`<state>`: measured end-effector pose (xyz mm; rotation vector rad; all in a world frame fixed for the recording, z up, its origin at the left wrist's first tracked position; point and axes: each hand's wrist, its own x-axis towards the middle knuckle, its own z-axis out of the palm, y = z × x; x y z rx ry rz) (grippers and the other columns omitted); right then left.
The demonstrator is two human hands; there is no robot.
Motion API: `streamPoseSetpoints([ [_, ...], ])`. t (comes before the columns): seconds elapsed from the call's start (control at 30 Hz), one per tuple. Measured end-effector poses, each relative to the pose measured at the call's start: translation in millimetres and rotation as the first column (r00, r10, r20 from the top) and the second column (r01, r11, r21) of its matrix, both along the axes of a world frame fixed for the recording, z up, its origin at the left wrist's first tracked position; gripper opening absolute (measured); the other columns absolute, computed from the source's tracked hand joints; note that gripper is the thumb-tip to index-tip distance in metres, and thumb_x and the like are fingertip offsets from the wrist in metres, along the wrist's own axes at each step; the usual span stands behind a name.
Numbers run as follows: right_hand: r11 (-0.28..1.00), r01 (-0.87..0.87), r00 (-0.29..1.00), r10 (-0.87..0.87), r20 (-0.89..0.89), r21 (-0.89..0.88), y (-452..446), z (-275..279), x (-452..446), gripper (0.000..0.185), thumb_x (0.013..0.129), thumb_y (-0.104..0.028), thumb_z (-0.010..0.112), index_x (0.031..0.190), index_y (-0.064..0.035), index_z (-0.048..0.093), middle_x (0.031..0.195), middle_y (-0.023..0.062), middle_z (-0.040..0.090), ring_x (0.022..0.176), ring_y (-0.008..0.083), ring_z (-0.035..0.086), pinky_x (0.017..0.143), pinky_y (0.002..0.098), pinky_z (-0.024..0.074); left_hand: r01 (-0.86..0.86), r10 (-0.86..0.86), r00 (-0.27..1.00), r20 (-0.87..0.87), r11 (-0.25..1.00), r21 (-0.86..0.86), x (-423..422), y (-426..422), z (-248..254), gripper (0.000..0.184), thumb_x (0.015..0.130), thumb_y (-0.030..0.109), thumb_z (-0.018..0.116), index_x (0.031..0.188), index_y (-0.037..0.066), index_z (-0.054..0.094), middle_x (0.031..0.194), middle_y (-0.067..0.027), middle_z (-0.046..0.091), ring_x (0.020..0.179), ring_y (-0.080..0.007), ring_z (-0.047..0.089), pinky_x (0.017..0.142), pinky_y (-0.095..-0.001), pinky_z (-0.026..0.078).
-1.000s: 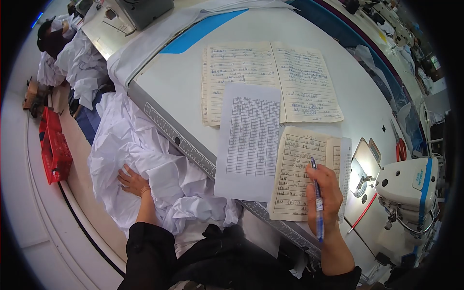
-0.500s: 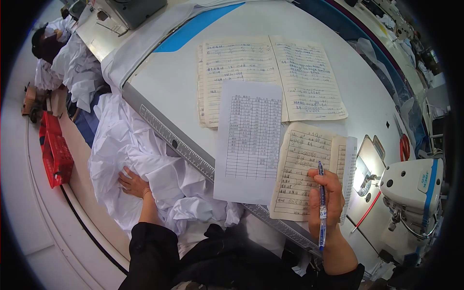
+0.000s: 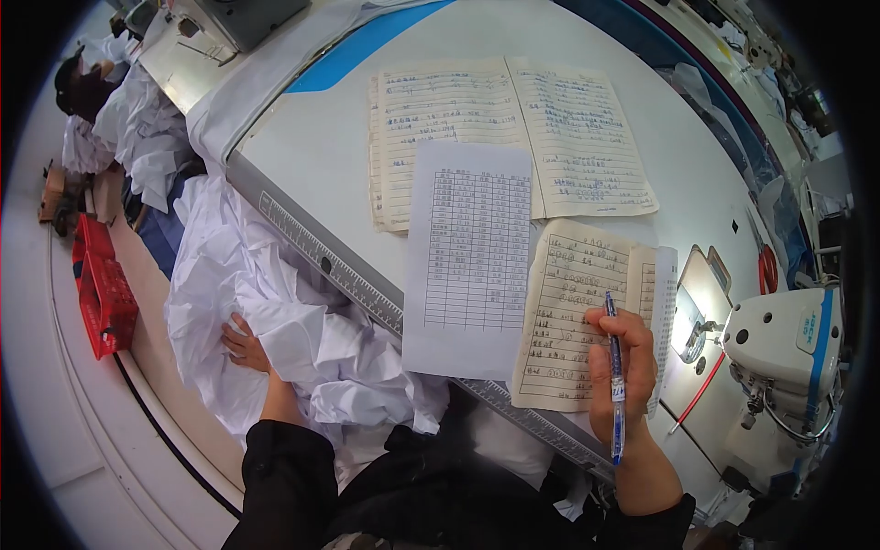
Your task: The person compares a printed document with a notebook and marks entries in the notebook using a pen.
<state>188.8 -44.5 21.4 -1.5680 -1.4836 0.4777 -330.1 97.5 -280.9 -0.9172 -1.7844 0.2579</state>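
right hand point(image 3: 632, 353) grips a blue pen point(image 3: 616, 374) over the small notebook point(image 3: 561, 323) — left hand point(image 3: 247, 348) lies spread on white cloth point(image 3: 302, 341).

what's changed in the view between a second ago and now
The right hand, holding the pen, has shifted slightly down the small notebook, toward the person. A fold of the white cloth now covers more of the left hand near the wrist. Nothing was taken up or let go. The left hand stays on the cloth; the printed sheet and larger notebook lie as before.
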Motion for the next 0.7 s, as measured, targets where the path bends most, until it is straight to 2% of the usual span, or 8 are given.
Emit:
streamPoseSetpoints([
  [0.03, 0.999, 0.021, 1.000, -0.022, 0.019, 0.027, 1, -1, 0, 0.026, 0.085, 0.003, 0.054, 0.110, 0.0008, 0.050, 0.106, 0.0203, 0.059, 0.094, 0.0281, 0.059, 0.085, 0.0372, 0.0474, 0.001, -0.001, 1.000, 0.005, 1.000, 0.002, 2, 0, 1, 0.036, 0.095, 0.032, 0.048, 0.130, 0.036, 0.040, 0.134, 0.0054, 0.046, 0.120, -0.0165, 0.049, 0.088, -0.0386, 0.042],
  [0.57, 0.999, 0.024, 1.000, -0.024, 0.006, 0.023, 0, -1, -1, 0.025, 0.086, 0.002, 0.054, 0.110, 0.0004, 0.050, 0.105, 0.0189, 0.059, 0.095, 0.0264, 0.058, 0.086, 0.0358, 0.0462, -0.005, 0.012, 0.983, 0.184, 0.999, -0.039, 19, -2, 17, 0.038, 0.095, 0.035, 0.048, 0.131, 0.036, 0.039, 0.135, 0.0058, 0.045, 0.121, -0.0158, 0.048, 0.088, -0.0375, 0.042],
  [0.7, 0.999, 0.036, 0.999, -0.036, -0.011, 0.010, 0, -2, -1, 0.026, 0.086, 0.002, 0.055, 0.111, 0.0000, 0.050, 0.106, 0.0184, 0.059, 0.095, 0.0265, 0.058, 0.086, 0.0359, 0.0462, 0.003, -0.001, 0.997, 0.076, 1.000, -0.027, 6, -2, -1, 0.040, 0.095, 0.035, 0.047, 0.134, 0.036, 0.037, 0.136, 0.0054, 0.044, 0.121, -0.0163, 0.048, 0.088, -0.0374, 0.041],
])
